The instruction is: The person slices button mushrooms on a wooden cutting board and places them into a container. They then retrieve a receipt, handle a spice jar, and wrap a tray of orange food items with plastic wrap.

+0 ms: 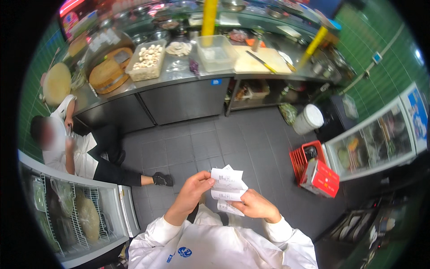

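Note:
Several printed paper slips (227, 180) lie fanned between my two hands, in front of my white jacket. My left hand (192, 192) pinches their upper left edge between thumb and fingers. From the lower right, my right hand (257, 205) grips the slips, with its fingers partly hidden by the paper. The lowest slip (230, 207) hangs below the others, near my right fingertips. Print covers the slips. Beneath the paper and my hands is the dark tiled floor (208, 144).
Ahead runs a steel counter (178, 72) with a tub of mushrooms (147, 59), a cutting board (268, 60) and a knife (261, 62). A seated person (77, 148) is at left, near a glass-door fridge (74, 215). A red crate (297, 161), red box (320, 178) and white bucket (308, 119) stand right.

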`<state>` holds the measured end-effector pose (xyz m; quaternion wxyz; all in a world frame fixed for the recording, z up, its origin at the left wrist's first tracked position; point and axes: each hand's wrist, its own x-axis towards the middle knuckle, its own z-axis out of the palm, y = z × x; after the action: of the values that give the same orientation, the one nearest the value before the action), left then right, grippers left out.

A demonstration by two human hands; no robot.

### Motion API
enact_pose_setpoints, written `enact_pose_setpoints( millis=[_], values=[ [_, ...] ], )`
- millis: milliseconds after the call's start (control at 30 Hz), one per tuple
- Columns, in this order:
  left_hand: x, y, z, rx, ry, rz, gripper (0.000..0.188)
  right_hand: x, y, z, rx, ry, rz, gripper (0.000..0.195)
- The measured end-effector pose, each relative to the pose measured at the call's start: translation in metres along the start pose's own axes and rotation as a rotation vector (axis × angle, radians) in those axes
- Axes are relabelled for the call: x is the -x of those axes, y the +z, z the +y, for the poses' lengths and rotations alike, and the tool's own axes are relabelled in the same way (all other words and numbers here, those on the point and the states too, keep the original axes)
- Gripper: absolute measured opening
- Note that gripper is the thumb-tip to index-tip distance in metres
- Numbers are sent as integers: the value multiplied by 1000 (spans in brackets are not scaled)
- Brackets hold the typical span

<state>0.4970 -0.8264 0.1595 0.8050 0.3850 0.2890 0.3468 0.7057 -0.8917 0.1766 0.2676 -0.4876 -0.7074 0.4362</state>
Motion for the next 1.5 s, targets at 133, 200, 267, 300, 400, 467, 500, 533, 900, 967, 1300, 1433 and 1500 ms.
enact_pose_setpoints(
  millis=[133,200,267,300,400,467,500,533,900,967,1300,1433,1500],
  values=[
    [-53,-40,36,-71,113,119,19,-74,-22,5,18,162,-129,25],
    [-81,-51,54,-139,121,146,18,-105,-33,10,-38,135,-91,24],
    [-104,-59,73,-184,105,191,18,-135,-44,14,-79,178,-101,24],
    [-116,-62,79,-200,93,209,18,-148,-51,13,-85,180,-95,24],
    [-164,-77,95,-141,169,235,18,-190,-78,21,-94,215,-114,26],
    [-190,-84,110,-29,187,232,20,-211,-91,33,-320,207,7,29],
    [-203,-87,120,10,168,187,19,-221,-101,38,-426,198,81,30],
    [-216,-91,129,48,152,135,19,-230,-104,62,-519,275,93,33],
    [-361,-95,174,-205,100,95,11,-374,-193,143,-436,56,129,27],
    [-377,-98,178,-248,111,110,11,-390,-212,136,-262,4,94,23],
    [-410,-140,204,78,182,0,28,-432,-249,117,133,11,-2,23],
    [-426,-156,217,120,193,35,26,-443,-249,106,217,-60,56,32],
    [-425,-163,221,7,178,73,22,-448,-248,105,223,-75,53,35]
  ],
)
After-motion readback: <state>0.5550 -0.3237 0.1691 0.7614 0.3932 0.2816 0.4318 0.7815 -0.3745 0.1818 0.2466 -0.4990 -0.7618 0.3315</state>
